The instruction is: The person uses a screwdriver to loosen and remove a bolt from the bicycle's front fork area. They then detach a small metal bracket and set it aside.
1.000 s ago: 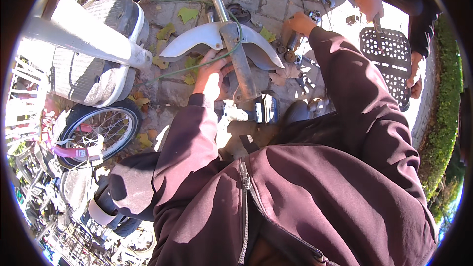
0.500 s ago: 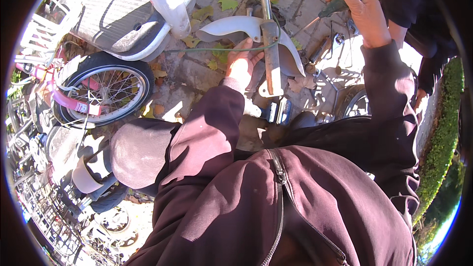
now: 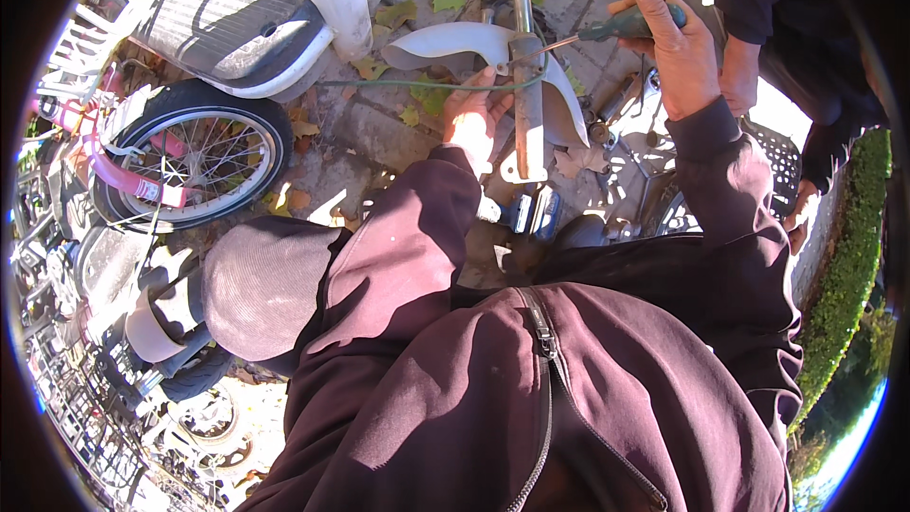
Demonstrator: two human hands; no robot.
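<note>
A front fork (image 3: pixel 528 133) lies on the paving with a white curved mudguard (image 3: pixel 427 45) across it and a green cable (image 3: pixel 389 83) looped over it. My left hand (image 3: pixel 477 109) grips the mudguard's inner edge beside the fork, fingers partly hidden underneath. My right hand (image 3: pixel 673 47) is closed around a green-handled screwdriver (image 3: pixel 599 29), raised to the right of the fork. Its slim shaft points left, the tip at or near the bolt tab where mudguard and fork meet; I cannot tell whether it touches.
A white scooter body (image 3: pixel 218 14), a pink bicycle's wheel (image 3: pixel 199 166) and a grey cap-like shape (image 3: pixel 265 294) are at the left. Loose tools (image 3: pixel 621 114) lie right of the fork. Another person's hands (image 3: pixel 737 85) and a perforated black plate (image 3: pixel 773 161) are at the right, beside a hedge (image 3: pixel 844 284).
My right hand has left the loose tools, come up holding the screwdriver, and swung its tip left to the fork. My left hand stays at the mudguard. The view has shifted.
</note>
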